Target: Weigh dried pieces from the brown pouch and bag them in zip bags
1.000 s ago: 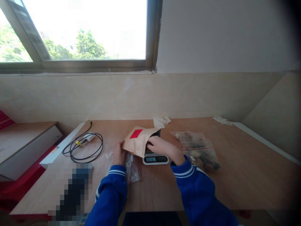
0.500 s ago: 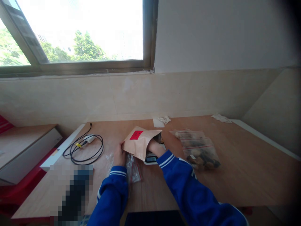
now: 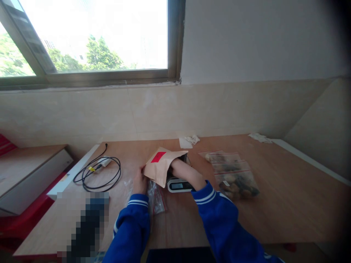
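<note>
A brown paper bag (image 3: 164, 166) with a red label (image 3: 158, 157) lies tilted, its mouth facing right. My left hand (image 3: 140, 179) is closed on the bag's left end. Through the mouth reaches my right hand (image 3: 178, 168); its fingers are hidden inside the bag, and only the back of the hand and the wrist show. Partly under the bag and my right wrist is a white scale (image 3: 179, 185) with a small display. Clear zip bags (image 3: 159, 202) lie just below the paper bag, beside my left wrist.
To the right lie zip bags (image 3: 236, 182) with brown and dark lumpy pieces. A coiled black cable (image 3: 120, 171) is at the left, above a blurred-out dark object (image 3: 87, 226). Crumpled white paper (image 3: 192, 139) lies near the wall (image 3: 233, 109).
My right hand has pushed deeper into the paper bag, and its forearm has swung to the right. More of the scale's front now shows. My left hand holds its place.
</note>
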A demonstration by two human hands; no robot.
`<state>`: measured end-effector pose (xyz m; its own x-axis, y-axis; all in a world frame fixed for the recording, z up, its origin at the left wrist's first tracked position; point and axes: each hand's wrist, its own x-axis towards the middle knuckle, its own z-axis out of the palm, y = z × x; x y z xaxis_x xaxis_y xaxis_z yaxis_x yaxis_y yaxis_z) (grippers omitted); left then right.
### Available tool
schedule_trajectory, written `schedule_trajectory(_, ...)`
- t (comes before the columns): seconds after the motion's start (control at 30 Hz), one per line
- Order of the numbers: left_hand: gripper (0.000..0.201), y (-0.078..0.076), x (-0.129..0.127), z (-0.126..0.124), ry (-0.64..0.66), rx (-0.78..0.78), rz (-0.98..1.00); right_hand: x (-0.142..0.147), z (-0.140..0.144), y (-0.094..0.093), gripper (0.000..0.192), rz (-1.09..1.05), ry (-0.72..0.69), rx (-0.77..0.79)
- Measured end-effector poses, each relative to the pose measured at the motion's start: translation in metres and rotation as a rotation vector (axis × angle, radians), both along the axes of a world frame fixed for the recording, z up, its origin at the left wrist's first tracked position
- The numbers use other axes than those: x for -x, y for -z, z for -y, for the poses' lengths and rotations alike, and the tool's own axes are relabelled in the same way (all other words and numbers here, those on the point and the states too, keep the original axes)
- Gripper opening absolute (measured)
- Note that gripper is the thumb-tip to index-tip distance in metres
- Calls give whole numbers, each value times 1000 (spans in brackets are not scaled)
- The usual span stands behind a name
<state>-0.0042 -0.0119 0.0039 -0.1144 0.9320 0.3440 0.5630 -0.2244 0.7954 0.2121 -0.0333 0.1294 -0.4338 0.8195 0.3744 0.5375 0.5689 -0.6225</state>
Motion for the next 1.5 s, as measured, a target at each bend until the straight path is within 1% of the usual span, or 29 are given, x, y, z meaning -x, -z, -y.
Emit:
schedule_trajectory(0.1,42,0,0,1,-3,10,-15,-17,17,-18,31,-23,-88,41)
schedule_trajectory(0.17,42,-1,0,1,-11,11,-27,-33,26,-26,23,-116,-67,60)
schedule_trajectory(0.2,42,-1,0,1,-14,9,-36,-42,28,-26,18,-200,-31,51)
schedule_trajectory(0.23,42,-1,-1,1,-19,8,-47,-51,28,-22,14,-305,17,30)
schedule_trajectory(0.27,42,-1,-1,1,-30,11,-61,-60,26,-16,13,-424,75,-3)
schedule_trajectory(0.33,41,-1,-2,0,-69,24,-81,-78,15,4,24,-630,206,-65)
schedule_trajectory(0.37,39,0,-2,0,-88,26,-84,-85,8,17,28,-677,275,-79)
schedule_trajectory(0.4,37,0,-3,-1,-102,21,-82,-91,-1,31,29,-680,320,-66)
schedule_trajectory(0.47,35,1,-3,-2,-109,-7,-65,-99,-17,56,28,-601,362,-3)
schedule_trajectory(0.53,36,2,-4,-3,-106,-27,-50,-102,-27,73,29,-502,402,57)
schedule_trajectory(0.57,36,2,-4,-3,-102,-30,-46,-101,-30,77,28,-436,428,77)
schedule_trajectory(0.63,36,2,-4,-3,-93,-29,-45,-97,-30,79,27,-283,484,91)
schedule_trajectory(0.7,36,2,-3,-3,-94,-32,-50,-92,-27,74,26,-144,509,94)
schedule_trajectory(0.77,36,3,-3,-3,-114,-40,-57,-86,-23,68,26,-94,492,112)
schedule_trajectory(0.9,36,3,-4,-4,-117,-33,-64,-80,-21,65,30,-240,375,175)
schedule_trajectory(0.97,36,3,-4,-4,-110,-26,-62,-80,-20,64,30,-310,360,168)
schedule_trajectory(1.03,36,3,-4,-4,-102,-29,-51,-79,-19,59,27,-363,401,133)
schedule_trajectory(1.1,36,4,-3,-4,-95,-36,-33,-77,-15,46,26,-453,427,73)
schedule_trajectory(1.17,35,5,-2,-4,-91,-41,-16,-72,-8,25,26,-566,382,6)
schedule_trajectory(1.27,34,8,0,-6,-80,-36,-4,-59,9,-15,24,-649,226,-56)
schedule_trajectory(1.3,34,9,0,-6,-71,-32,-1,-53,15,-29,24,-638,157,-61)
schedule_trajectory(1.33,34,10,1,-7,-61,-30,4,-46,21,-42,25,-584,90,-55)
schedule_trajectory(1.4,33,10,1,-7,-39,-31,21,-32,28,-61,26,-410,-62,-45)
schedule_trajectory(1.43,33,10,1,-7,-29,-32,32,-25,29,-68,27,-334,-102,-63)
schedule_trajectory(1.5,34,9,1,-6,-14,-36,49,-12,26,-72,29,-210,-124,-122)
